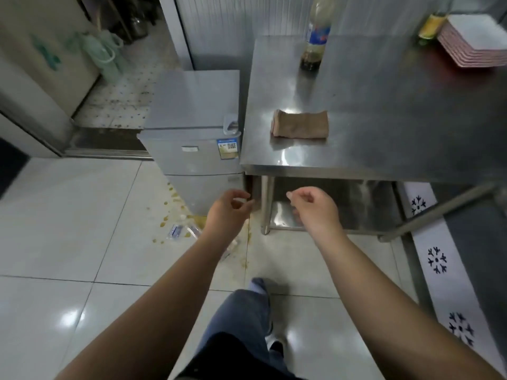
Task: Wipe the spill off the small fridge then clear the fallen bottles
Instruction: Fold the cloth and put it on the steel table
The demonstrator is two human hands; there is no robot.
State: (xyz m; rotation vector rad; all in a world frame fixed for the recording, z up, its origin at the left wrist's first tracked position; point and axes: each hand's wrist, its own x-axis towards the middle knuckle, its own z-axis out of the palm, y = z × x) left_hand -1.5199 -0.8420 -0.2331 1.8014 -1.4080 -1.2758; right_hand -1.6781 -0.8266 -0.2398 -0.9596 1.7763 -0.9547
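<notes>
A small grey fridge (192,124) stands on the floor left of a steel table (384,111). A folded brown cloth (300,124) lies on the table near its front left corner. A clear plastic bottle (182,229) lies fallen on the tiles at the fridge's foot, among yellowish spill drops (171,197). Part of it is hidden behind my left forearm. My left hand (229,212) hovers in front of the fridge's lower door, fingers loosely curled, holding nothing. My right hand (314,207) hangs below the table's front edge, also loosely curled with nothing in it.
A tall bottle with a blue label (315,37) stands upright at the table's back. Stacked square plates (477,39) sit at the back right. The table has a lower shelf (285,215) and a leg (266,204). My leg (241,319) steps forward on glossy tiles.
</notes>
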